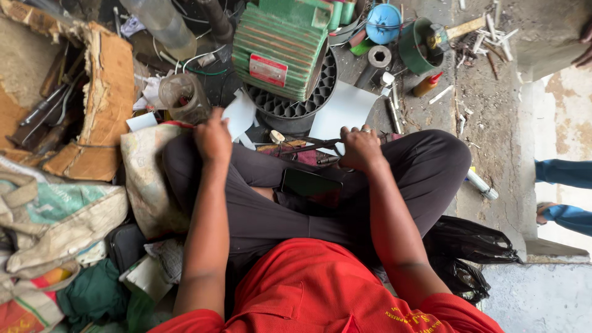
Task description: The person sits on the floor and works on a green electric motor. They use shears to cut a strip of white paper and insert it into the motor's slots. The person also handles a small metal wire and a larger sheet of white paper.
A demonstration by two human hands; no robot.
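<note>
**Pliers gripped over the lap, green motor housing parked right in front**

So, a person in a red shirt [320,290] and dark trousers [259,209] was seen sitting cross-legged on a pretty cluttered floor. The right hand [361,148] was closed around the handles of a pair of dark pliers [308,147], which were held roughly level over the knees, nose pointed toward the left hand. A ring could be made out on one finger. What the pliers' nose was biting on, if anything, couldn't be made out.

The left hand [213,139] was curled into a fist just above the left knee, near a sheet of white paper [239,114]. Whether something thin was pinched inside it couldn't be told, it was too small to see.

A dark phone [310,183] was left lying in the lap between the legs.

Just beyond the hands, a green ribbed motor housing [280,49] was propped on a black round fan cover [302,102]. A clear plastic jar [184,97] was sat beside the left hand, and a torn cardboard box [105,98] full of tools was placed further left. An orange glue bottle [427,84] and a green roll of tape [418,46] were scattered on the concrete at the right.
</note>
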